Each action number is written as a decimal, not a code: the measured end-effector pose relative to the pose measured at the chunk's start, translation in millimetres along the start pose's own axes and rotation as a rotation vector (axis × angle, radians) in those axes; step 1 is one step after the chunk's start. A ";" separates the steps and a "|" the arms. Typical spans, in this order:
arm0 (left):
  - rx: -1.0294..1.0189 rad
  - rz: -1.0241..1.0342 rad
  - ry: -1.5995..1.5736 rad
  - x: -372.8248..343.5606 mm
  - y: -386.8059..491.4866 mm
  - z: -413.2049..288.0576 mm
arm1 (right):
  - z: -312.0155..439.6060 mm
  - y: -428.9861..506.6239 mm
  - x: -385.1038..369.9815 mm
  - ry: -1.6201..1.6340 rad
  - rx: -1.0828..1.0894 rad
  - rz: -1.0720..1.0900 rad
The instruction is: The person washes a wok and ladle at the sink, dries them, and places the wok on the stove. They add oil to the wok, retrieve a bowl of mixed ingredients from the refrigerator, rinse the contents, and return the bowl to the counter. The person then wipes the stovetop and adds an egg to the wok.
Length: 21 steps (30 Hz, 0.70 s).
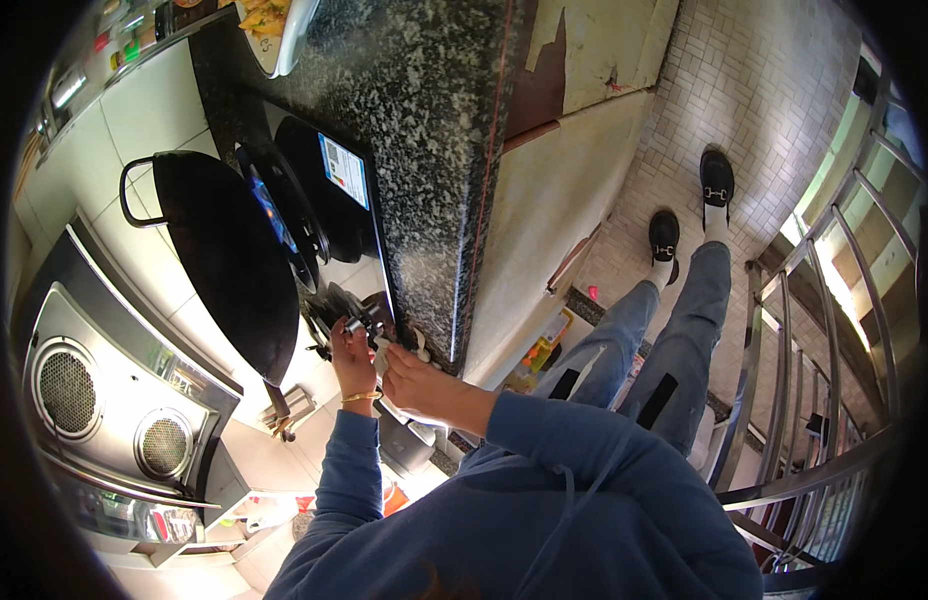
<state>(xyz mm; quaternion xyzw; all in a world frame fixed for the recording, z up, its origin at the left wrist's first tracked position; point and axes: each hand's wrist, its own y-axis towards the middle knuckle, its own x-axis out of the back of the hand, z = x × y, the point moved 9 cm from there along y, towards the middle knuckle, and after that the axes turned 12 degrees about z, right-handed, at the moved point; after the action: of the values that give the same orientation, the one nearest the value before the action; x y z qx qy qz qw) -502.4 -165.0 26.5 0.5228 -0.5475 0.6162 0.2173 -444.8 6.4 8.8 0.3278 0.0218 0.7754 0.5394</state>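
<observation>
My left hand (351, 364), with a bracelet at the wrist, has its fingertips around a small silver metal part (353, 325) beside dark fittings on the hob; what it belongs to cannot be made out. Close against it, my right hand (419, 382) pinches a soft white piece (381, 354), perhaps cloth or tissue. More white material (419, 351) lies just past the right fingers, at the counter's edge. A black wok (223, 262) with a loop handle sits over a burner (287, 217), where a blue and orange flame shows.
A plate (284, 52) of food stands on the speckled stone counter (419, 135). The black hob (321, 195) carries a printed label. A range hood (103, 397) hangs over the wok. Metal railings (831, 300) rise behind me, and a small red item (593, 292) lies on the tiled floor.
</observation>
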 end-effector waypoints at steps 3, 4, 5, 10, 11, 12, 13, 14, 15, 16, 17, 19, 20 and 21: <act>0.001 0.000 -0.040 -0.1 1.2 1.6 | 1.9 1.8 -5.4 -0.006 0.001 0.036; -0.009 -0.004 -0.035 -0.4 2.3 3.4 | 0.8 1.9 -5.2 -0.003 -0.002 0.035; -0.019 -0.009 -0.030 0.0 1.7 4.3 | 0.4 1.9 -4.5 0.000 -0.006 0.033; -0.049 -0.026 -0.082 -2.1 1.4 3.0 | -1.0 1.9 -2.4 -0.006 0.002 0.058; -0.048 -0.025 -0.062 -1.1 1.9 7.3 | -1.6 2.8 -1.2 -0.006 0.000 0.056; -0.046 -0.032 -0.049 0.6 1.5 7.9 | -0.4 3.2 -1.6 -0.010 0.007 0.057; -0.044 -0.039 -0.039 1.3 0.1 8.7 | 0.9 3.1 -2.3 -0.015 0.016 0.059; -0.025 -0.033 -0.047 -0.9 -3.4 11.2 | 0.8 2.7 -8.2 0.032 0.024 0.119; -0.023 -0.018 -0.051 -2.1 -5.3 7.6 | -1.7 3.8 -4.0 0.013 0.025 0.110; -0.018 -0.016 -0.065 -2.2 -9.6 4.5 | -2.4 5.0 -3.3 0.016 0.035 0.117; -0.013 -0.014 -0.081 -1.0 -14.8 3.3 | -1.2 6.4 -2.8 0.019 0.046 0.127; -0.082 -0.078 0.004 10.0 -27.8 1.5 | 1.2 10.1 3.9 0.022 0.068 0.139; -0.091 -0.107 0.009 13.8 -33.8 10.8 | 2.3 11.6 3.7 0.041 0.079 0.160; -0.099 -0.131 0.015 15.8 -41.0 18.1 | 4.2 13.2 2.4 0.059 0.084 0.182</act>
<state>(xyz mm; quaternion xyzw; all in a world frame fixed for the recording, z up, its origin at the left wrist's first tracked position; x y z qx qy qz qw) -466.3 -173.7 56.2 0.5416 -0.5404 0.5765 0.2869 -453.9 1.6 18.4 0.3278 0.0405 0.8289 0.4515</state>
